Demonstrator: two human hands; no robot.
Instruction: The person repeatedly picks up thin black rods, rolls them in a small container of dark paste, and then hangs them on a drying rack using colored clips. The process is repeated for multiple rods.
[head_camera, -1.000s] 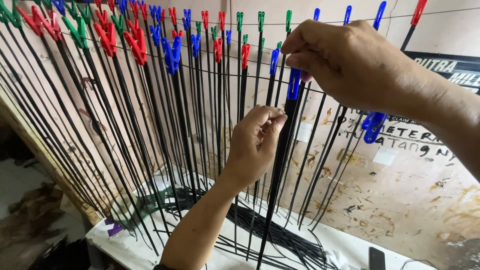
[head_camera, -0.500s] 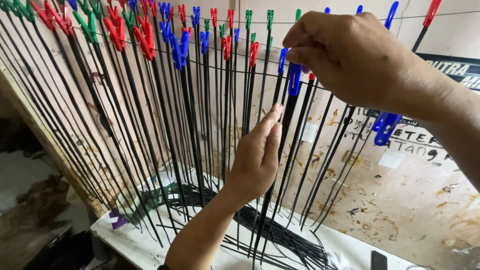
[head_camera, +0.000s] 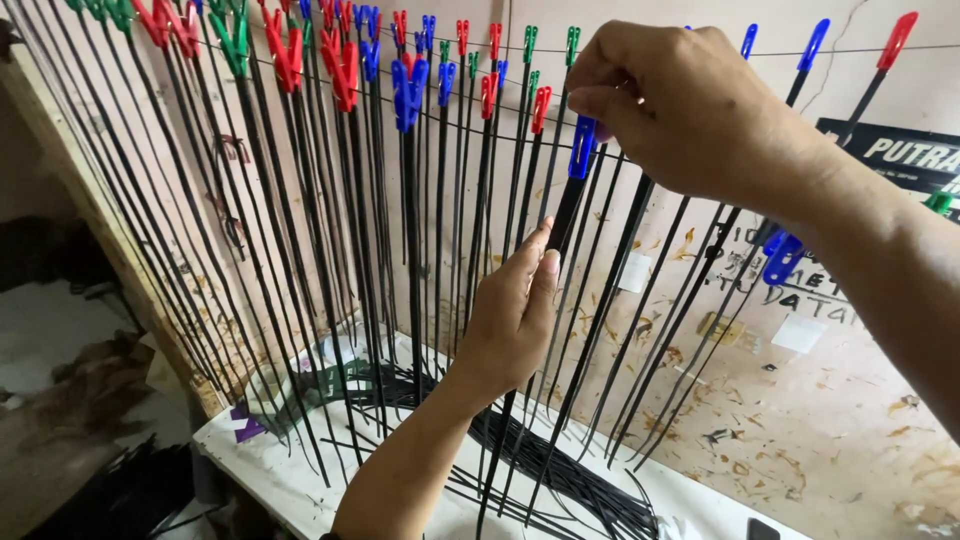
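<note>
The right hand (head_camera: 690, 105) is raised to a thin horizontal line (head_camera: 850, 50) strung across the wall, its thumb and fingers pinched together on the top of a blue plastic clothes peg (head_camera: 581, 148) that hangs from that line. Clamped in the peg's lower end is a long, thin black strip (head_camera: 560, 225), which drops steeply down and slightly leftward toward the white tabletop (head_camera: 290, 480). The left hand (head_camera: 512, 315) reaches up from below, fingers straight and close together, with the fingertips resting against this strip a little below the peg; the hand lies alongside the strip rather than closed around it, and whether the thumb presses it from behind cannot be told. All along the line hang many more pegs in red (head_camera: 342, 72), green (head_camera: 232, 38) and blue (head_camera: 408, 92), each gripping a similar black strip, so that the strips form a dense curtain fanning toward the left edge of the tabletop. A loose heap of black strips (head_camera: 560, 470) lies flat on the tabletop near its rear edge, directly beneath the hanging ones. Behind everything stands a pale, stained wall (head_camera: 850, 420) with a dark sign (head_camera: 895, 155) at the right side.
</note>
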